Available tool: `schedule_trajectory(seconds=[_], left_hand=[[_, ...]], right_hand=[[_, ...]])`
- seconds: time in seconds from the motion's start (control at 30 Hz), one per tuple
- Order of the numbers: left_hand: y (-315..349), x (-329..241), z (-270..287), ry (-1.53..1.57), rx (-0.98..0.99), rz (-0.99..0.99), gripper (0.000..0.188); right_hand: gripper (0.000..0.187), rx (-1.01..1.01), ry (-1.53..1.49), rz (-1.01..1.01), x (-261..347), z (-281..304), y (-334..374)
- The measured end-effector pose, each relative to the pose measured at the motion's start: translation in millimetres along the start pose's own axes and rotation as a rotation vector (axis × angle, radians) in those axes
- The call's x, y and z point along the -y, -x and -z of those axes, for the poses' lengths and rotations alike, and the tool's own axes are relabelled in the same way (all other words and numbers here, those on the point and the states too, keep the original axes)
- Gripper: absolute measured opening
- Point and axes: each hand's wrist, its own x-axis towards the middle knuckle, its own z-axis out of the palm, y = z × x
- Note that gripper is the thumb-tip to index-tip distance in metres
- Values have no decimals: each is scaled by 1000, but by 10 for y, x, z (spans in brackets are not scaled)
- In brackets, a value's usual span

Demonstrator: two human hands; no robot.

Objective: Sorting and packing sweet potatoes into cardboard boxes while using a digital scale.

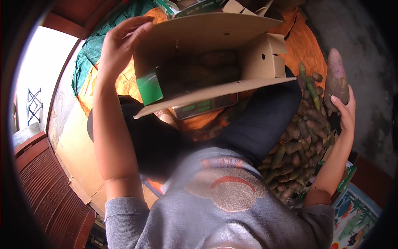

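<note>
My right hand (345, 106) grips the lower end of a large purplish-brown sweet potato (336, 79), held upright at the right. My left hand (124, 45) is at the upper left corner of an open cardboard box (261, 56), its fingers stretched out against the flap's edge. Several long brown tubers (219, 58) lie in shadow inside the box. A digital scale (203, 108) with a green-lit display shows just under the box's near flap; the box hides most of it.
A heap of small tubers (294, 153) lies beside my right leg, with a long green vegetable (310, 89) on its far side. Orange sheeting (304, 45) and a green sheet (89, 62) cover the floor. Flat cardboard (76, 153) and a carved reddish wooden piece (52, 186) are at the left.
</note>
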Motion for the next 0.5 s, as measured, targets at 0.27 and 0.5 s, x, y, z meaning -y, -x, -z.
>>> schedule_trajectory(seconds=[0.27,0.5], left_hand=[[-13,-154,-59,-351,-68,-66,29],[-75,-182,-43,-335,-65,-98,28]], right_hand=[[73,543,619,556,1283,-1597,-704],[78,808,945,389,1113,-2664,-1104]])
